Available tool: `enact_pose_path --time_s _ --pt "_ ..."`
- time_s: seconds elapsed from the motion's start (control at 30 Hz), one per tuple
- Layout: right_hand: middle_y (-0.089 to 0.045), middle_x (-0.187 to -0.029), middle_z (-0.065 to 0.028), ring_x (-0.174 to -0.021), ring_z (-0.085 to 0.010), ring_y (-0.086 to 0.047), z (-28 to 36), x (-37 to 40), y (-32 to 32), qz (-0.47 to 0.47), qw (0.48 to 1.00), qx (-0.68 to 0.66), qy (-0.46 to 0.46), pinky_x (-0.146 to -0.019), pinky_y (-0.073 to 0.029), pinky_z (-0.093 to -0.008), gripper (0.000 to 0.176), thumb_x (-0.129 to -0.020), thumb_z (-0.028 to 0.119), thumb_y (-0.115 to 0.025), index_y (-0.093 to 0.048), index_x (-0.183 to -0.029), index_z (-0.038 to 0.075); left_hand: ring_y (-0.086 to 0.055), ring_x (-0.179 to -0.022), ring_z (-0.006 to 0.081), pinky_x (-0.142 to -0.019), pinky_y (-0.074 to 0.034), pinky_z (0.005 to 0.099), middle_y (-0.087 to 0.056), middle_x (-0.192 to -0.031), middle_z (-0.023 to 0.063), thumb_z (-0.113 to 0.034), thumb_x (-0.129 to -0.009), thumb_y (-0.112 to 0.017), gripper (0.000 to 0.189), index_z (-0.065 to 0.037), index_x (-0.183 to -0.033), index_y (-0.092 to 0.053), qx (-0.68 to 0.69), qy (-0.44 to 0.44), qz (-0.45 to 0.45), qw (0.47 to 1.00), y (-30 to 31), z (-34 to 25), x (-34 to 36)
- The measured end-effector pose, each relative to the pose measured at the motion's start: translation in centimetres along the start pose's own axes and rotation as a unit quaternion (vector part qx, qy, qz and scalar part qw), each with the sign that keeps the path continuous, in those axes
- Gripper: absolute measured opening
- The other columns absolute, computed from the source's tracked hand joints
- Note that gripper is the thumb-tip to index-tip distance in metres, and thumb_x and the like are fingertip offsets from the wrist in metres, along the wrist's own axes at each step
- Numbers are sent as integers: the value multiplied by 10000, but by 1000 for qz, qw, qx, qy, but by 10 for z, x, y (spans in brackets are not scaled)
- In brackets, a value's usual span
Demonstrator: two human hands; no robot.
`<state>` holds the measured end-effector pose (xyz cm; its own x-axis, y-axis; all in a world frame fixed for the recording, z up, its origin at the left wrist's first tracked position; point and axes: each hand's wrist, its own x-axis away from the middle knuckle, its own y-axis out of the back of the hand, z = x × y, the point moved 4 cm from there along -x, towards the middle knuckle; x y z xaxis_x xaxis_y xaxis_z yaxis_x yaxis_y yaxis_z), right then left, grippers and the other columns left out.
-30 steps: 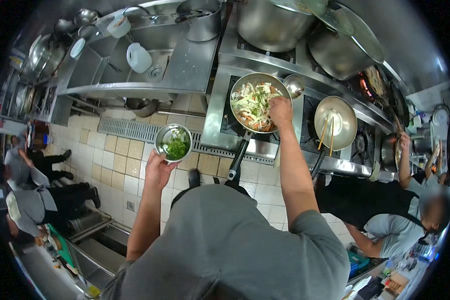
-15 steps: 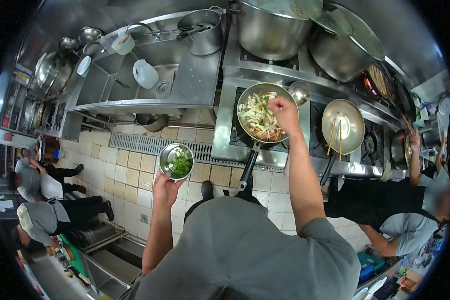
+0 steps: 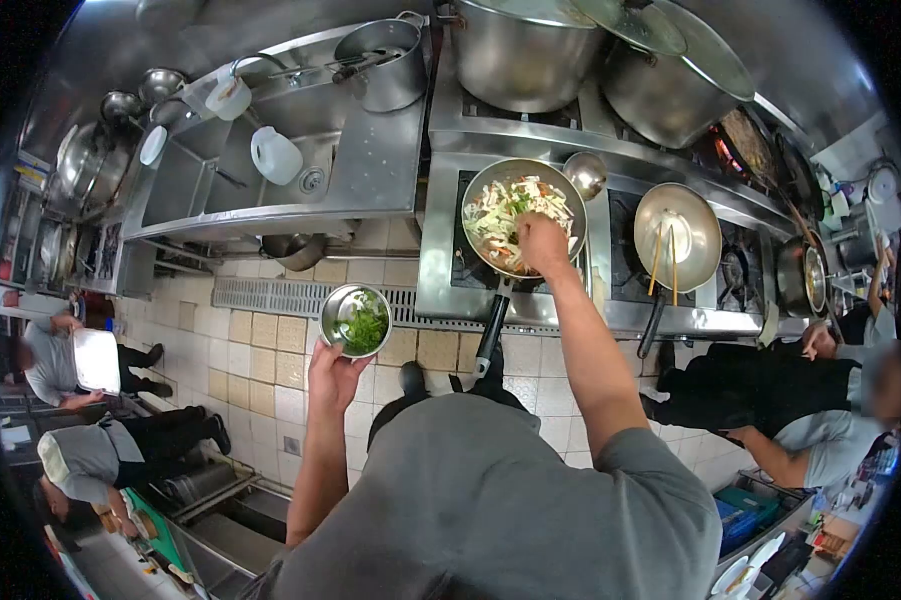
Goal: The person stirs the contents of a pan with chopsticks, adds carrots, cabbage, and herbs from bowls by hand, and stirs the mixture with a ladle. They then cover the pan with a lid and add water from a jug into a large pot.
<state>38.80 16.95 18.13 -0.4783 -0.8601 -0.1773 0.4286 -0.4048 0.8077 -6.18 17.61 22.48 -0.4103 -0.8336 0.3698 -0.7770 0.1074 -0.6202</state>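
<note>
Currently the left hand [image 3: 336, 372] grips a steel bowl [image 3: 332, 310] from its near side, fingers around the wall, with chopped greens [image 3: 367, 325] inside; the bowl is held above the floor, left of the stove. Over a frying pan [image 3: 515, 170] on the front burner, the right hand [image 3: 543, 243] reaches down to the sliced vegetables [image 3: 495, 215], its fingers drawn together, though whether they pinch anything I cannot tell. The pan's dark handle [image 3: 492, 328] points toward the person. A ladle [image 3: 585, 175] sits just beside the rim, and farther right another pan [image 3: 700, 215] carries two chopsticks [image 3: 656, 258].
</note>
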Motion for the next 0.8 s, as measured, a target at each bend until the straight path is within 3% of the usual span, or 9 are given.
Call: enact_pose_path --time_s 0.13,0.27,0.33,0.43,0.5,0.63,0.7,0.73,0.8 --pt "-707 -815 -196 -764 -414 -685 22 13 42 -165 982 -97 -4 -706 -548 -456 126 -899 156 -675 -731 -987 87 -579 -1241 327 -996 -523 536 -562 -1376 138 -147 -937 -589 471 -89 -1389 -469 -1 27 15 1000 5 12 -11" --pt "-711 -853 -216 -799 -442 -680 6 28 50 -80 996 44 0 -735 -551 -440 122 -903 160 -681 -741 -916 54 -553 -1277 343 -1033 -501 568 -544 -1397 158 -173 -933 -586 503 -82 -1407 -445 0 49 17 999 1 5 -23" --pt "-736 -882 -190 -801 -377 -712 -16 45 67 -97 975 -12 -198 -762 -558 -397 149 -889 159 -700 -746 -974 46 -531 -1300 362 -1091 -463 580 -550 -1391 185 -164 -938 -596 451 -43 -1360 -492 16 48 11 999 5 0 -28" --pt "-750 -888 -142 -804 -261 -716 -38 75 76 -225 950 -149 -159 -766 -552 -359 167 -890 163 -712 -747 -991 34 -532 -1300 360 -1082 -460 598 -514 -1427 164 -178 -936 -579 514 -91 -1421 -432 23 55 6 998 33 -9 -37" --pt "-750 -893 -117 -826 -171 -694 -30 86 83 -192 945 -102 -246 -782 -546 -328 173 -908 154 -700 -753 -1022 36 -525 -1309 357 -1078 -463 600 -515 -1425 160 -173 -931 -588 520 -94 -1421 -433 35 55 -9 998 54 -15 -35" --pt "-750 -914 -148 -808 -269 -711 38 89 88 -188 971 -70 -127 -779 -542 -371 205 -903 161 -696 -762 -1075 68 -536 -1306 344 -1084 -464 595 -527 -1422 169 -163 -922 -604 542 -74 -1428 -433 45 40 -29 998 101 -30 -10" --pt "-755 -1004 -162 -903 -271 -714 26 89 76 -162 972 -29 -167 -835 -539 -378 268 -946 223 -659 -745 -1105 25 -561 -1286 334 -1091 -461 590 -569 -1385 181 -168 -929 -595 509 -23 -1398 -458 46 -5 -37 998 120 -40 21" --pt "-755 -1055 -169 -966 -280 -709 32 83 70 -149 971 -106 -155 -885 -525 -390 273 -972 225 -639 -743 -1089 0 -577 -1269 328 -1074 -478 584 -592 -1359 179 -171 -942 -579 466 -6 -1368 -485 33 -44 -54 997 120 -52 42" --pt "-647 -1301 -206 -1190 -320 -623 6 52 41 -50 988 -131 -69 -1032 -465 -412 342 -990 144 -596 -625 -1297 -3 -613 -1219 314 -1018 -529 556 -624 -1301 179 -174 -962 -562 404 9 -1320 -522 35 -98 -102 989 141 -60 84"
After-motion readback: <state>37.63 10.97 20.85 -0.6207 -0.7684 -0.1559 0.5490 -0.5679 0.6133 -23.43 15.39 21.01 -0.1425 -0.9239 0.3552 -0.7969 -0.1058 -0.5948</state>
